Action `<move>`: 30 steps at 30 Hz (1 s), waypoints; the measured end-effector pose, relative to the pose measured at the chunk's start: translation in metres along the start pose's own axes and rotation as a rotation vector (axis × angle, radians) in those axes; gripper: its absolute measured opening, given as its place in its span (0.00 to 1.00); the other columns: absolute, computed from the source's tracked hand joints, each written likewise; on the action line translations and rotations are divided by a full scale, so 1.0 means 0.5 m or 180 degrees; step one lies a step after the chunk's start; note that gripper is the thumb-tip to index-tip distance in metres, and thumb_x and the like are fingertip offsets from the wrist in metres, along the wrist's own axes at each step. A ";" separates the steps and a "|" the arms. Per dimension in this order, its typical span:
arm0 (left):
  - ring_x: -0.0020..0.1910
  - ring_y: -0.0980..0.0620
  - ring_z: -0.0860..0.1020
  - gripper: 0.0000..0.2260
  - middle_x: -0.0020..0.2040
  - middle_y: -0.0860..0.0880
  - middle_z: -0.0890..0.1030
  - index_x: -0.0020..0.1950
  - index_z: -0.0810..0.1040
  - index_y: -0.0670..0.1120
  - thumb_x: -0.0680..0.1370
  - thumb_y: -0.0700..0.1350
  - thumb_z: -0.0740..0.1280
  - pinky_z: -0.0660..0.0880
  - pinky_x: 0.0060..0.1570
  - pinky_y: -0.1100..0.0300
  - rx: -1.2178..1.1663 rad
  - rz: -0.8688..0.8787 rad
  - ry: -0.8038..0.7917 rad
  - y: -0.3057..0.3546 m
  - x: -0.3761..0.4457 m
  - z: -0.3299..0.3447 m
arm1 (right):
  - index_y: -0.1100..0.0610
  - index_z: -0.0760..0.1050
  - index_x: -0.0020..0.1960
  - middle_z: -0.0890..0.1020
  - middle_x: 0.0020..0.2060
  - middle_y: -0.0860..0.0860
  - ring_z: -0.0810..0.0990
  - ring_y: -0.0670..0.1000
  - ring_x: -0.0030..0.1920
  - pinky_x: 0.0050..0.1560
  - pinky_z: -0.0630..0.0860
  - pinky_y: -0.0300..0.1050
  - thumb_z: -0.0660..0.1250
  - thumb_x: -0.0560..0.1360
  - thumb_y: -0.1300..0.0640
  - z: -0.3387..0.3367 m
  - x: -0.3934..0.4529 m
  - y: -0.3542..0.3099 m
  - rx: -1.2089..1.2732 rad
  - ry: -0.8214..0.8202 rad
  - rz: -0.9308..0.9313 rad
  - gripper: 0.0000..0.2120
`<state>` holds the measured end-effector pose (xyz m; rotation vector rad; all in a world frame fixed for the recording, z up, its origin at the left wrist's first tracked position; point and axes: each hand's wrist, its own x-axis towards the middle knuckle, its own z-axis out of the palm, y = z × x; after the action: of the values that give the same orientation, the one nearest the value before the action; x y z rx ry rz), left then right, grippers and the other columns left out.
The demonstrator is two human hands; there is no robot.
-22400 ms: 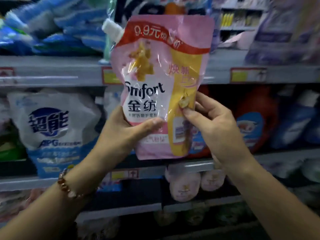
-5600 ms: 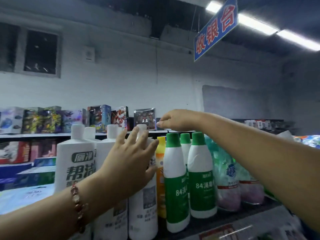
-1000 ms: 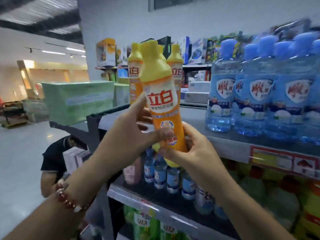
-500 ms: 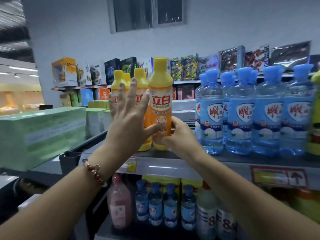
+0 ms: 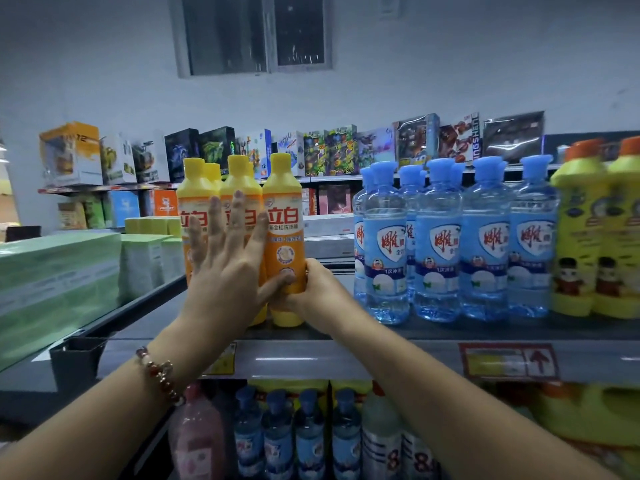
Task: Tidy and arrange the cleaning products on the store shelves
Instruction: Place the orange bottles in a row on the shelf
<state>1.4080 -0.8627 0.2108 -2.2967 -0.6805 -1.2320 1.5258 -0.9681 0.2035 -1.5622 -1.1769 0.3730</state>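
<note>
An orange dish-soap bottle (image 5: 284, 216) with a yellow cap stands upright on the top shelf (image 5: 346, 355), at the right end of a group of matching orange bottles (image 5: 194, 209). My right hand (image 5: 313, 289) is wrapped around its lower part from the right. My left hand (image 5: 225, 268) lies flat with fingers spread against the fronts of the orange bottles, its thumb touching the same bottle low down.
Several clear blue bottles (image 5: 436, 244) stand to the right, then yellow bottles with orange caps (image 5: 595, 237). Pale green boxes (image 5: 55, 278) lie to the left. More bottles (image 5: 277, 438) fill the shelf below. Toy boxes (image 5: 311, 150) line a far shelf.
The orange bottle has come down from in front of me onto the shelf beside the others. My left hand has flattened against the group; my right hand has stayed on the bottle.
</note>
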 end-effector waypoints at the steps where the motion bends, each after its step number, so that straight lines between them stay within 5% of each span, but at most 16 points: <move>1: 0.81 0.37 0.38 0.43 0.83 0.39 0.43 0.83 0.55 0.45 0.76 0.68 0.61 0.41 0.77 0.33 0.0002 -0.0006 0.0014 0.000 -0.002 0.002 | 0.45 0.72 0.60 0.83 0.56 0.47 0.82 0.49 0.56 0.60 0.79 0.50 0.79 0.71 0.56 0.002 0.002 0.001 -0.0039 0.0030 0.0022 0.23; 12: 0.81 0.34 0.46 0.36 0.83 0.38 0.52 0.82 0.60 0.46 0.80 0.64 0.62 0.44 0.77 0.33 -0.0321 -0.0318 -0.0137 0.004 -0.092 -0.012 | 0.42 0.64 0.69 0.80 0.58 0.45 0.80 0.50 0.58 0.61 0.79 0.57 0.76 0.70 0.47 0.026 -0.024 -0.003 -0.0867 0.0525 -0.0177 0.32; 15: 0.81 0.37 0.53 0.32 0.82 0.39 0.57 0.80 0.64 0.47 0.81 0.63 0.58 0.50 0.78 0.36 -0.0515 -0.0541 -0.0183 -0.020 -0.196 -0.048 | 0.51 0.59 0.79 0.71 0.71 0.49 0.70 0.50 0.72 0.72 0.71 0.50 0.71 0.76 0.49 0.049 -0.113 0.006 -0.1638 0.0931 -0.1049 0.36; 18: 0.79 0.39 0.61 0.30 0.80 0.39 0.63 0.78 0.68 0.45 0.81 0.60 0.58 0.59 0.77 0.41 -0.0488 -0.0556 -0.0191 -0.052 -0.326 -0.063 | 0.54 0.71 0.74 0.72 0.73 0.50 0.66 0.49 0.76 0.75 0.65 0.46 0.66 0.78 0.51 0.112 -0.230 0.047 -0.1696 0.0743 -0.1888 0.25; 20: 0.77 0.38 0.66 0.28 0.79 0.39 0.66 0.77 0.71 0.45 0.80 0.58 0.59 0.63 0.75 0.40 -0.0334 -0.0575 -0.0372 -0.075 -0.406 -0.058 | 0.48 0.69 0.76 0.67 0.76 0.45 0.59 0.45 0.79 0.78 0.60 0.44 0.65 0.79 0.48 0.169 -0.280 0.079 -0.1720 -0.0099 -0.1408 0.26; 22: 0.74 0.37 0.70 0.29 0.78 0.38 0.67 0.76 0.72 0.45 0.79 0.59 0.58 0.66 0.73 0.40 -0.0127 -0.0720 -0.0826 -0.100 -0.468 -0.050 | 0.43 0.56 0.81 0.57 0.80 0.42 0.52 0.45 0.80 0.79 0.55 0.45 0.63 0.81 0.45 0.223 -0.295 0.102 -0.1959 -0.0890 -0.0754 0.31; 24: 0.72 0.35 0.72 0.30 0.75 0.36 0.70 0.74 0.74 0.43 0.78 0.60 0.57 0.70 0.70 0.38 0.0071 -0.0825 -0.1263 -0.120 -0.512 -0.042 | 0.44 0.52 0.81 0.58 0.79 0.46 0.59 0.51 0.78 0.76 0.62 0.47 0.63 0.81 0.45 0.264 -0.280 0.121 -0.2327 -0.1270 -0.0369 0.33; 26: 0.69 0.33 0.74 0.30 0.73 0.35 0.73 0.71 0.77 0.41 0.77 0.60 0.57 0.71 0.67 0.37 0.0197 -0.0889 -0.1544 -0.136 -0.546 -0.036 | 0.48 0.63 0.74 0.71 0.69 0.52 0.72 0.56 0.69 0.63 0.73 0.50 0.64 0.81 0.46 0.296 -0.259 0.126 -0.2412 -0.1454 -0.0015 0.24; 28: 0.69 0.32 0.74 0.30 0.72 0.35 0.73 0.70 0.77 0.41 0.76 0.60 0.57 0.71 0.67 0.37 0.0263 -0.0963 -0.1728 -0.144 -0.571 -0.035 | 0.51 0.70 0.56 0.77 0.55 0.52 0.78 0.58 0.61 0.50 0.72 0.47 0.65 0.80 0.50 0.321 -0.232 0.136 -0.2278 -0.1471 0.0239 0.08; 29: 0.70 0.33 0.74 0.31 0.73 0.35 0.73 0.71 0.76 0.42 0.77 0.60 0.57 0.71 0.68 0.37 0.0279 -0.1008 -0.1784 -0.145 -0.582 -0.035 | 0.52 0.71 0.55 0.78 0.57 0.51 0.76 0.57 0.65 0.52 0.71 0.45 0.64 0.80 0.51 0.332 -0.218 0.146 -0.2236 -0.1395 0.0230 0.06; 30: 0.71 0.33 0.73 0.31 0.74 0.36 0.72 0.73 0.75 0.43 0.77 0.60 0.57 0.70 0.68 0.38 0.0286 -0.1054 -0.1819 -0.144 -0.593 -0.034 | 0.53 0.72 0.63 0.74 0.67 0.49 0.68 0.53 0.74 0.61 0.69 0.42 0.63 0.81 0.52 0.342 -0.203 0.155 -0.2247 -0.1270 0.0062 0.12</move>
<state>1.2109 -0.8793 -0.0220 -2.5374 -1.3257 -0.6293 1.3888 -0.9496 0.0408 -2.1689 -1.7244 0.3033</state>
